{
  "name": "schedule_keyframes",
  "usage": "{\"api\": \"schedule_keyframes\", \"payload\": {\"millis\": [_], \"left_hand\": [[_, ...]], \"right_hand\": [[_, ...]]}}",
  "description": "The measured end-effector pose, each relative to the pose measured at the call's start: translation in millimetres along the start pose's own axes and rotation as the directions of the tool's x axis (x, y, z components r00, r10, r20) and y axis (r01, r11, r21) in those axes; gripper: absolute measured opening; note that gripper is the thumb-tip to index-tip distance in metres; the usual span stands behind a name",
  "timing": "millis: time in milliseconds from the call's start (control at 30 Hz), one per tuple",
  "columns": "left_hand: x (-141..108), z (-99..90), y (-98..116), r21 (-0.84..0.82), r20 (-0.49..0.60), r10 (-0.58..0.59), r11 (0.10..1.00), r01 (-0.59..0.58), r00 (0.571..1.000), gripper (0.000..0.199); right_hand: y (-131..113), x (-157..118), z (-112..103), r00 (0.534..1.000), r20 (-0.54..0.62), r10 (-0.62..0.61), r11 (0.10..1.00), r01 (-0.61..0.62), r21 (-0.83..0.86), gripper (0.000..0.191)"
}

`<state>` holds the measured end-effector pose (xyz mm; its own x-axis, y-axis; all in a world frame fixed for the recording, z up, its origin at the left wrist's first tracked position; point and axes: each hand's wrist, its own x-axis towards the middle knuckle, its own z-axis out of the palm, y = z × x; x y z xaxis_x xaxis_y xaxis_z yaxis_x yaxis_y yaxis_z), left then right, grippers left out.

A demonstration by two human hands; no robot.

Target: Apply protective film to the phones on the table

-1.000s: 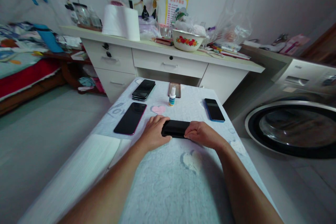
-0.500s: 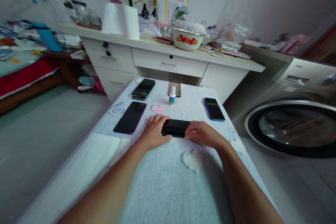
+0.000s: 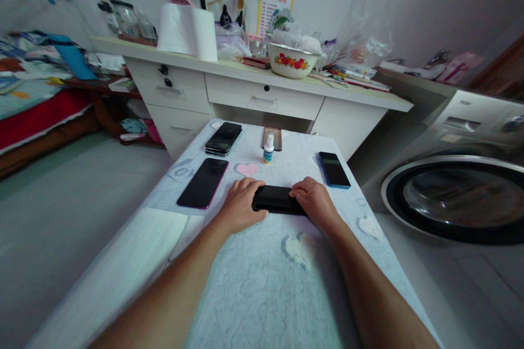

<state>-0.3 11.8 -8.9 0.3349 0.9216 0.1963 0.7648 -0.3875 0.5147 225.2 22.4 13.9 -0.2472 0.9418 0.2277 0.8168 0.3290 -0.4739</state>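
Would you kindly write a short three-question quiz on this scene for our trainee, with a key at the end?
1. Multiple choice: which thing do both the left hand and the right hand touch?
A) the flowered bowl
B) the black phone
C) the glass jar

2. True or false: the small spray bottle stands upright on the cloth-covered table.

3. Fill in the blank: the phone nearest the washing machine has a ____ edge.

Key: 1. B; 2. True; 3. blue
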Motion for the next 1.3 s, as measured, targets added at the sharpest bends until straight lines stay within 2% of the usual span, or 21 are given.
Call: {"api": "schedule_keyframes", "payload": {"millis": [167,433,633,900,1033,1300], "left_hand": [[0.2,0.2,-0.1,0.001,0.001,0.001,1.0,-0.001,1.0,0.06],[-0.5,0.2,-1.2,0.003,0.001,0.008,1.0,-0.008,1.0,0.06],[-0.7,0.5,-1.4,-0.007,-0.002,0.007,1.0,-0.007,1.0,0.059],[-0.7,0.4,-1.3,0.004,-0.009,0.014,1.0,-0.014,1.0,0.059],[-0.5,0.8,-1.3,-0.002,-0.013,0.006,1.0,-0.006,1.0,0.058],[-0.3,0.7,-1.3,-0.003,-0.006,0.004,1.0,-0.004,1.0,0.059]], "right_hand": [[2.4,1.6,7.3,0.997,-0.07,0.032,0.998,-0.036,-0.052,0.013],[2.3,6.3,11.0,0.995,-0.095,0.032,0.996,-0.04,-0.086,0.014],[-7.3,4.9,4.5,0.999,0.018,-0.044,0.998,0.045,-0.042,0.015],[-12.2,0.1,-4.1,0.981,0.169,-0.098,0.99,0.079,0.119,0.013],[-12.3,-3.5,-8.7,0.962,0.257,-0.092,0.971,0.03,0.237,0.01],[-7.8,-6.3,-13.0,0.895,0.405,-0.186,0.934,0.033,0.357,0.01]]}}
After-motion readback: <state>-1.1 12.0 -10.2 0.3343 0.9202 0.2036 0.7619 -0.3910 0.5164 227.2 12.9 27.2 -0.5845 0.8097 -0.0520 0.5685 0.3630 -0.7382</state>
